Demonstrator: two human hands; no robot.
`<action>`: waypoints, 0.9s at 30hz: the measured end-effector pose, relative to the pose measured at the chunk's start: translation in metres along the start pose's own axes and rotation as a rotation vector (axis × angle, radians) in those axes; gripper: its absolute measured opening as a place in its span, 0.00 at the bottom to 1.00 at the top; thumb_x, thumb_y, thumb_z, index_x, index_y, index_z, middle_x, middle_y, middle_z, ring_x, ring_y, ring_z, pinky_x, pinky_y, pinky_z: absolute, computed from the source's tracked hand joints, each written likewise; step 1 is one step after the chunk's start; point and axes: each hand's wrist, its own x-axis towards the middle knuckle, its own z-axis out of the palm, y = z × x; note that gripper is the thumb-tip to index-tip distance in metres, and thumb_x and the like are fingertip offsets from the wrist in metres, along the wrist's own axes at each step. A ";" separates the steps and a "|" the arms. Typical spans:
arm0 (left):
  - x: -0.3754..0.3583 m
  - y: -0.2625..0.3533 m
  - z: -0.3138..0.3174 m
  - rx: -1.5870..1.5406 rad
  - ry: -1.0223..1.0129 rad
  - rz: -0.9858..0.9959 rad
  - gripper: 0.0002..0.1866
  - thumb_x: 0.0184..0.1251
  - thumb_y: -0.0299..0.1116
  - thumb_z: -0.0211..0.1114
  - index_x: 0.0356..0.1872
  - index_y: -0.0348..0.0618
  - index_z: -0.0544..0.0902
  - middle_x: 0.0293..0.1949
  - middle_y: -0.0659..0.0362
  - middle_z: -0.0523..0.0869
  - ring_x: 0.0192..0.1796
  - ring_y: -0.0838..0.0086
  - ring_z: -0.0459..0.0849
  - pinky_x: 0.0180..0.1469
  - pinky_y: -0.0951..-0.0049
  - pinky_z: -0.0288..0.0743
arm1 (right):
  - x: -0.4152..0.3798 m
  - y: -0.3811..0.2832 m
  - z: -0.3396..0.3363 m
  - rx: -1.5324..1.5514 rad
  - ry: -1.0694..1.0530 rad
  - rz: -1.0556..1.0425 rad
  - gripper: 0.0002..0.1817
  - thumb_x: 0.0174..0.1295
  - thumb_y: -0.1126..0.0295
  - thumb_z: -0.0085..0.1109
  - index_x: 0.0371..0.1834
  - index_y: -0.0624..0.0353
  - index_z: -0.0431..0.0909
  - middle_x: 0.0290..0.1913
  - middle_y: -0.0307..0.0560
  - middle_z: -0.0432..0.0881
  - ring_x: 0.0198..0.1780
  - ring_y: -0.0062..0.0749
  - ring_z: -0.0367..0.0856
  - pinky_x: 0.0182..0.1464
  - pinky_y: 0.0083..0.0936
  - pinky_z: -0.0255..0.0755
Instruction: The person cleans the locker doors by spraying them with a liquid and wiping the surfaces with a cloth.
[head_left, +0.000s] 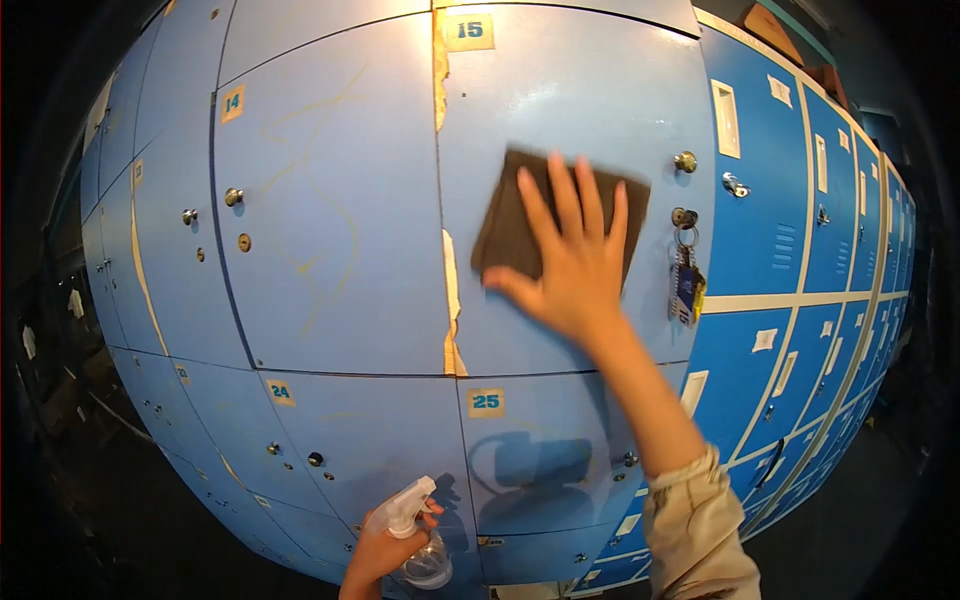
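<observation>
A wall of blue lockers (330, 250) is filling the view, and at its far left a door numbered 14 (233, 103) is showing a small round knob (233, 197) and a keyhole just below it, well to the left of the person's raised fingers. Lower down, near the bottom edge, the left hand (385, 548) is gripping a clear spray bottle (420, 545) with a white trigger head; its fingers are curling closed around the bottle's neck, one fingertip is lying by the trigger, and the nozzle is pointing up and to the left. Above those fingers the labels 24 (280, 392) and 25 (486, 402) are sitting on the lower row of doors. A strip of chipped, pale paint (450, 300) is running down the seam between doors 14 and 15, just left of the right hand's thumb. The right hand (570, 270) is pressing flat against door 15 (468, 30), its fingers (565, 195) spread apart and straight, lying on top of a dark brown cloth (510, 215) that is being held against the metal beneath the palm and fingertips; the cloth is sticking out to the left of and above the fingers. A beige sleeve (695, 520) is covering the forearm below. Just right of the little finger a knob (685, 161) and a lock with a bunch of keys (686, 280) are hanging on the door's edge. Further right, more blue lockers (800, 230) with handles are receding into the dark.
</observation>
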 end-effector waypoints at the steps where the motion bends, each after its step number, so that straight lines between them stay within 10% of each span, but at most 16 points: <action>1: 0.001 -0.001 0.002 0.001 -0.011 0.005 0.28 0.51 0.14 0.63 0.59 0.29 0.77 0.46 0.53 0.86 0.45 0.75 0.84 0.50 0.70 0.80 | -0.031 -0.008 0.000 -0.003 -0.026 0.034 0.54 0.48 0.29 0.58 0.76 0.50 0.62 0.79 0.47 0.55 0.79 0.46 0.50 0.74 0.66 0.37; 9: 0.005 0.006 0.015 -0.035 -0.072 0.019 0.27 0.52 0.15 0.64 0.59 0.29 0.77 0.47 0.53 0.86 0.45 0.75 0.84 0.50 0.71 0.80 | -0.119 -0.030 -0.007 -0.030 -0.146 0.137 0.41 0.56 0.45 0.62 0.72 0.51 0.68 0.77 0.50 0.60 0.78 0.52 0.53 0.75 0.59 0.39; 27: -0.004 0.002 0.007 -0.035 0.009 0.034 0.25 0.49 0.12 0.63 0.53 0.31 0.78 0.44 0.51 0.86 0.46 0.70 0.85 0.50 0.67 0.80 | 0.174 0.093 0.023 -0.223 0.418 0.223 0.35 0.66 0.43 0.49 0.73 0.49 0.66 0.74 0.51 0.64 0.77 0.51 0.54 0.74 0.66 0.38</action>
